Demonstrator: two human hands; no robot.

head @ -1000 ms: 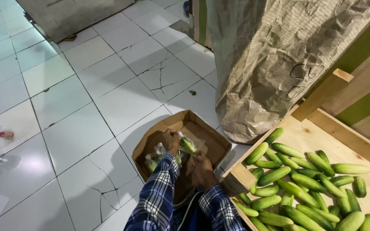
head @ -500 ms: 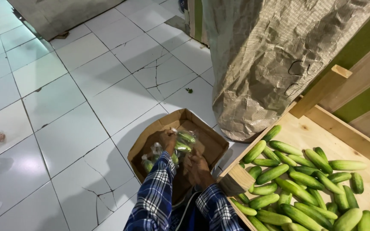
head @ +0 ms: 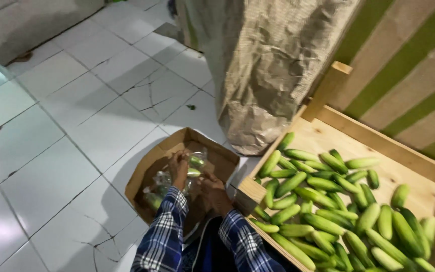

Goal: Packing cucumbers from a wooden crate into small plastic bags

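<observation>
Sleeves (head: 164, 236) are a blue, white and dark plaid, both arms. The cucumbers (head: 328, 211) are mostly mid green, a few paler yellowish-green ones mixed in, sitting in a pale blond wooden crate (head: 404, 156). Cardboard box (head: 149, 166) is plain brown, and the bagged cucumbers (head: 193, 162) inside are green under clear shiny plastic. Big woven sack (head: 268, 65) is greyish tan. Floor tiles (head: 51, 151) are white with dark cracks. The wall (head: 409, 75) has green and beige stripes.

We take this for a produce shop: at four o'clock a wooden display bin (head: 378, 146) holds loose cucumbers (head: 323, 201), a woven sack (head: 268, 65) at twelve.
</observation>
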